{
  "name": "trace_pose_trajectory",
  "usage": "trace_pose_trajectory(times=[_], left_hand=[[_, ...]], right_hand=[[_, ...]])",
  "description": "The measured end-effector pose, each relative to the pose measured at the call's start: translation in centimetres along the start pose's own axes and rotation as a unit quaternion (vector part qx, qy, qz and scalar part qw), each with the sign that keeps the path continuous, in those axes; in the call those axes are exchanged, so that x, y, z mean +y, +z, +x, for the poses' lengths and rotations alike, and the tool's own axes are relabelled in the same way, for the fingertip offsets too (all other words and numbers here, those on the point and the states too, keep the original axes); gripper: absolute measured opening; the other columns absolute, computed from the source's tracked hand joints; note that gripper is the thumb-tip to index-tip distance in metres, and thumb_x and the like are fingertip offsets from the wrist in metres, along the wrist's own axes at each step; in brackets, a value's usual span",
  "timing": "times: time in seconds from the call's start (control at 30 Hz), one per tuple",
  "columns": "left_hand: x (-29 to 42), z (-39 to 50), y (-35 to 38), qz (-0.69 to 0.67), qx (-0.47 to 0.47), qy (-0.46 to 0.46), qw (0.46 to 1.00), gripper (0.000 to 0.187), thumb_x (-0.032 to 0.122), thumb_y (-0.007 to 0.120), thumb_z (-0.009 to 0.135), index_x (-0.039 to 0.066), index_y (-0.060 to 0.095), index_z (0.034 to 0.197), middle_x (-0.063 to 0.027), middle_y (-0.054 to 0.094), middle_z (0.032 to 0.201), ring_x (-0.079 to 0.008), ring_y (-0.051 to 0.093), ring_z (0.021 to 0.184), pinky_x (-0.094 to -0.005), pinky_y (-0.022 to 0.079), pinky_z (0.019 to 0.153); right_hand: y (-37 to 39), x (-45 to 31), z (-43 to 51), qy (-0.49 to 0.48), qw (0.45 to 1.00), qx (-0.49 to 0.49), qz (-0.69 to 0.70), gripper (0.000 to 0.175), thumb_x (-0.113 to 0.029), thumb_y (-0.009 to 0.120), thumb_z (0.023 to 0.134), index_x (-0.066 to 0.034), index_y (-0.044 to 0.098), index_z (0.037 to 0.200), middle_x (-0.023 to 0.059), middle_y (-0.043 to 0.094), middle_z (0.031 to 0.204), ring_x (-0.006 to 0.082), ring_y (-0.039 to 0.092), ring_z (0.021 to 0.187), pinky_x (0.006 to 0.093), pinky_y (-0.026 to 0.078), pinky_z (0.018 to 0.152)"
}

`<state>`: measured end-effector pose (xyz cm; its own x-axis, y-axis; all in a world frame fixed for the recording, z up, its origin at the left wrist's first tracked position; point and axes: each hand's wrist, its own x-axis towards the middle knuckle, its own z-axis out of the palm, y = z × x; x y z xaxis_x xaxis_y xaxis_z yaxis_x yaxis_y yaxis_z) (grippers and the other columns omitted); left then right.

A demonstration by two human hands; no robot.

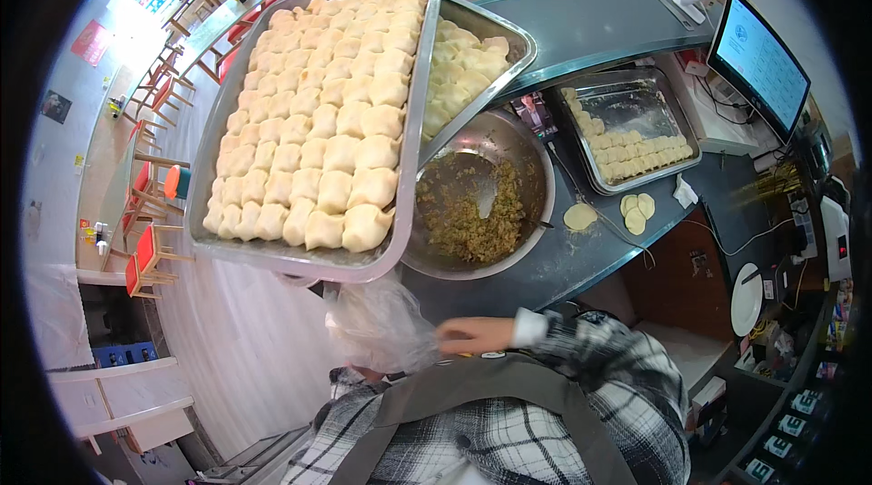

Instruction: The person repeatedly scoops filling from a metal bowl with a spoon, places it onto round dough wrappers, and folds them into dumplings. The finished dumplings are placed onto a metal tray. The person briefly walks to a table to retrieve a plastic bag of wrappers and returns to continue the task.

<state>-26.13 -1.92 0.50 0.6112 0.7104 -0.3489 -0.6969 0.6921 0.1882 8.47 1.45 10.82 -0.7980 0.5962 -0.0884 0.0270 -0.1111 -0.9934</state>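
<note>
My right hand (475, 335) is in front of my body, its blurred fingers closed on the edge of a crumpled clear plastic bag (381, 325). Only a small part of my left hand (370, 373) shows below the bag; its fingers are hidden. Beyond the bag, a metal tray (375, 269) of wrapped dumplings (317, 124) in tight rows overlaps a second tray (521, 49) of dumplings. A steel bowl (538, 240) beside them holds chopped filling (470, 226) and a metal scoop (486, 199).
Round dough wrappers (637, 212) lie on the dark counter (518, 287), near a cable and a crumpled tissue (684, 193). A partly filled dumpling tray (691, 137), a phone (535, 116) and a monitor (759, 66) stand farther right. Red chairs (144, 253) line the left.
</note>
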Motion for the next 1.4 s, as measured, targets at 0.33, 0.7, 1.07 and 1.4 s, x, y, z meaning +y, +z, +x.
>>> trace_pose_trajectory(times=[0.33,0.7,1.07,1.4], left_hand=[[0.1,0.5,8.1,0.689,0.464,0.339,0.442,0.052,0.028,0.044,0.098,0.001,0.038,0.142,-0.0179,0.04,0.145,-0.0318,0.037,0.134,-0.048,0.031,0.108],[-12.5,11.0,4.8,0.818,0.369,0.282,0.34,0.064,0.002,0.05,0.078,-0.004,0.035,0.14,-0.0277,0.037,0.139,-0.0456,0.036,0.131,-0.0492,0.03,0.11],[-16.9,10.4,-0.8,0.743,0.581,0.19,0.272,0.061,0.025,0.055,0.09,0.0,0.036,0.142,-0.0234,0.037,0.143,-0.0426,0.036,0.13,-0.0494,0.028,0.11],[-17.0,13.0,4.5,0.79,0.531,0.279,0.126,0.058,0.017,0.05,0.092,-0.001,0.034,0.144,-0.0194,0.039,0.146,-0.039,0.034,0.134,-0.0476,0.022,0.113]], right_hand=[[-3.3,19.2,-28.1,0.488,0.73,0.477,-0.013,0.03,-0.027,0.054,0.097,-0.0073,0.062,0.118,0.0104,0.068,0.105,0.0258,0.065,0.095,0.0387,0.052,0.08],[-10.4,43.8,-31.0,0.708,0.643,0.267,-0.117,0.052,-0.028,0.063,0.087,-0.0104,0.049,0.134,0.0179,0.043,0.138,0.0335,0.042,0.125,0.0514,0.04,0.1],[-25.1,46.4,-27.3,0.608,0.736,0.252,-0.16,0.039,-0.028,0.059,0.09,-0.0068,0.054,0.123,0.0166,0.052,0.119,0.0308,0.05,0.108,0.0478,0.044,0.089],[-29.3,48.8,-32.4,0.528,0.787,0.23,-0.222,0.031,-0.027,0.055,0.093,-0.0035,0.059,0.114,0.0155,0.061,0.101,0.0284,0.058,0.092,0.0444,0.049,0.078]])
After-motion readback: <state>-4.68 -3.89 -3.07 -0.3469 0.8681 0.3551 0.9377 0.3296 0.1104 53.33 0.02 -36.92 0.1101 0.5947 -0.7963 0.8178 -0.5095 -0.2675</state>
